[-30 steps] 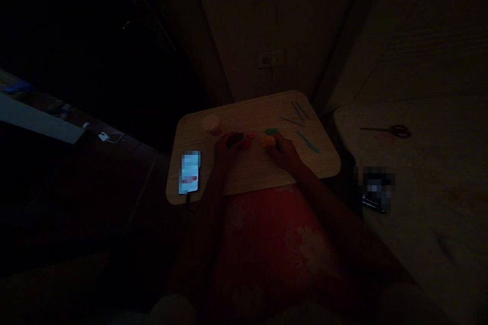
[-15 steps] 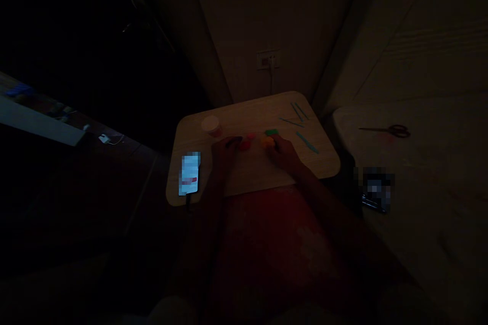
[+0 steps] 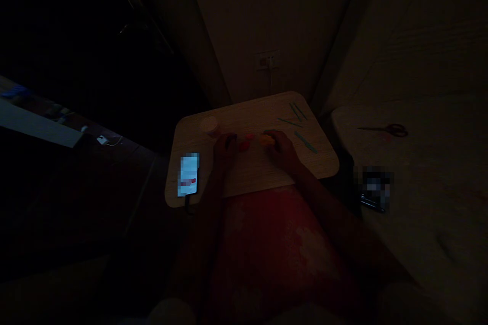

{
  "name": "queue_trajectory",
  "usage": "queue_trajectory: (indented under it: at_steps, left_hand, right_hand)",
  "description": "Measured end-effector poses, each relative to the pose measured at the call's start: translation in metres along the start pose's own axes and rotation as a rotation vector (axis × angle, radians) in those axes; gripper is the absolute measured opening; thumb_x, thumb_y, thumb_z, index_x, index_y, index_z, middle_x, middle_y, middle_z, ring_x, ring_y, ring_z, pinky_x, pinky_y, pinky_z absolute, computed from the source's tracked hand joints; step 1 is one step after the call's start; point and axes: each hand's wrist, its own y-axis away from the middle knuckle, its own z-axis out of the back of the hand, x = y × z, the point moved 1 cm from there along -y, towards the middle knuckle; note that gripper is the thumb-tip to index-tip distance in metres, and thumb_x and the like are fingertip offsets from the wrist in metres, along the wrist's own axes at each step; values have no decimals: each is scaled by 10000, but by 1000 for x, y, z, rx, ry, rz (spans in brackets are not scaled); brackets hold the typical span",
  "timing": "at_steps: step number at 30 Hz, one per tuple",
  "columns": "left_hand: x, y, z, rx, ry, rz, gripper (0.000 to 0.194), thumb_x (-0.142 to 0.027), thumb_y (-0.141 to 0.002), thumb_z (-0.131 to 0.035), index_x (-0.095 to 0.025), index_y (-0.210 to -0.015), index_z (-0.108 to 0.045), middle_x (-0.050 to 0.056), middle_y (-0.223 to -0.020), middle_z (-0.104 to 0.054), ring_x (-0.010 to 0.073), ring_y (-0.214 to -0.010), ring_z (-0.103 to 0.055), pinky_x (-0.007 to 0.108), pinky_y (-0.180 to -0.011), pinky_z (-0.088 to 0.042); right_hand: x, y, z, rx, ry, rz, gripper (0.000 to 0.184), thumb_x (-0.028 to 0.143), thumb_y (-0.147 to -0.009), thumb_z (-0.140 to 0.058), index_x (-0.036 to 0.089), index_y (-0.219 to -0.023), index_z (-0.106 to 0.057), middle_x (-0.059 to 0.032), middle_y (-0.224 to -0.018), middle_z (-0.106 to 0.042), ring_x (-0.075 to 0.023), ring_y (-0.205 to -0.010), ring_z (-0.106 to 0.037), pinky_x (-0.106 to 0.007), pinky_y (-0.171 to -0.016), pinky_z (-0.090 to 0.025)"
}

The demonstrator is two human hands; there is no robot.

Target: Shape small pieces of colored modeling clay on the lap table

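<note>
The scene is very dark. A small wooden lap table (image 3: 267, 172) stands over my red-clothed lap. My left hand (image 3: 224, 148) rests on it with fingers curled round a dark piece, right next to a red lump (image 3: 244, 144). On the other side my right hand (image 3: 280, 147) lies with its fingers against an orange lump (image 3: 267, 139); how far those fingers close is too dim to tell. Both lumps look like modelling clay.
A lit phone (image 3: 188, 173) lies at the table's left front corner and a small round pot (image 3: 210, 125) behind it. Thin teal tools (image 3: 299, 122) lie at the back right. To the right, a bed holds scissors (image 3: 389, 129) and a dark object (image 3: 375, 188).
My right hand has slid slightly up over the lumps; the green piece seen earlier behind the orange one is now hidden. My left hand stays almost still.
</note>
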Motion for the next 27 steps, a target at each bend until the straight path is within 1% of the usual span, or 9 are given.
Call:
queue_trajectory:
  at_steps: [3, 6, 10, 16, 19, 21, 23, 25, 27]
  left_hand:
    - [2, 0, 1, -11, 8, -2, 252, -275, -972, -548, -198, -1173, -679, 99, -1232, -728, 239, -1158, -671, 409, -1078, -519]
    - [2, 0, 2, -16, 12, -8, 296, -230, -935, -582, -197, -1220, -653, 106, -1277, -711, 246, -1190, -661, 417, -1093, -514]
    - [-1, 0, 2, -20, -44, -47, 311, -200, -907, -604, -204, -1214, -652, 106, -1257, -708, 252, -1179, -660, 421, -1080, -523]
    - [-3, 1, 2, 45, -53, -89, 301, -179, -899, -596, -199, -1192, -665, 114, -1236, -701, 258, -1170, -653, 428, -1076, -519]
    - [-7, 1, 4, 6, -85, -150, 324, -179, -899, -592, -200, -1216, -651, 118, -1281, -671, 265, -1234, -613, 442, -1130, -476]
    - [-11, 1, 6, -21, -107, -217, 313, -183, -921, -562, -209, -1220, -649, 109, -1297, -660, 262, -1269, -586, 448, -1171, -434]
    - [-15, -1, 4, -5, -131, -261, 274, -202, -953, -532, -218, -1195, -659, 100, -1273, -668, 258, -1254, -586, 447, -1176, -417]
    - [-19, -4, 0, 44, -169, -268, 238, -238, -974, -531, -221, -1170, -665, 99, -1249, -676, 263, -1223, -592, 452, -1160, -417]
    - [-25, -9, -8, 86, -226, -264, 220, -281, -977, -562, -215, -1160, -665, 110, -1252, -674, 283, -1223, -578, 470, -1154, -401]
  right_hand:
    - [1, 1, -1, 27, -56, -105, 411, 355, -906, -604, 209, -1290, -577, -144, -1177, -711, -255, -964, -689, -419, -852, -571]
    - [4, 2, -1, 35, -94, -172, 441, 327, -891, -617, 207, -1310, -552, -124, -1108, -727, -211, -794, -687, -362, -719, -565]
    - [6, 2, 1, -23, -115, -198, 411, 334, -871, -637, 219, -1261, -577, -114, -1122, -737, -193, -754, -678, -327, -649, -541]
    - [2, 0, -1, 55, -5, -170, 281, 312, -841, -658, 205, -1101, -648, -76, -936, -743, -178, -672, -630, -322, -644, -513]
    - [-1, -1, -4, 52, 41, -107, 244, 300, -848, -651, 195, -1066, -685, -109, -995, -736, -217, -774, -657, -379, -742, -540]
    - [-3, -2, -5, 26, 76, -48, 256, 290, -841, -663, 202, -1078, -700, -134, -1077, -721, -267, -921, -664, -438, -850, -544]
    - [-3, -2, -6, -23, 92, -30, 321, 280, -822, -682, 211, -1136, -689, -144, -1122, -696, -301, -1031, -641, -476, -922, -531]
    - [-3, -1, -4, -98, 86, -57, 357, 285, -824, -682, 208, -1173, -662, -148, -1132, -669, -301, -1046, -624, -481, -937, -527]
    - [-2, 1, -2, -168, 73, -94, 308, 298, -854, -649, 200, -1146, -644, -141, -1095, -654, -282, -992, -619, -465, -912, -530]
